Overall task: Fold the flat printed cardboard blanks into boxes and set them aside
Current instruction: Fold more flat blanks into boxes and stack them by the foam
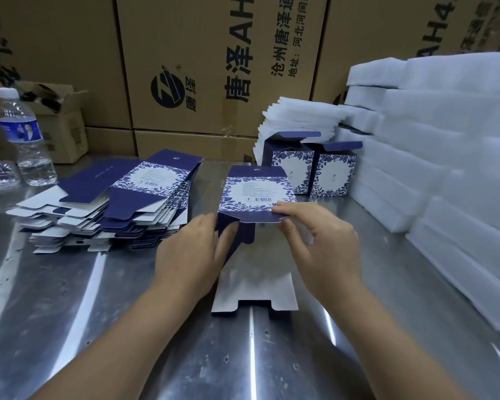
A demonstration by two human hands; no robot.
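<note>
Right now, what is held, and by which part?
One blank: left hand grips its left side flap, right hand pinches the printed panel's near edge.

1. Left of held blank [257, 194]: stack [122, 203] of flats; narrow bare table [207, 183] lane between.
2. Behind-right: two boxes [293, 171] [334, 176] close; cartons [185, 53] wall farther back.
3. Right: foam piles [445, 168] block passage.
4. Near side: bare table, passable.
</note>
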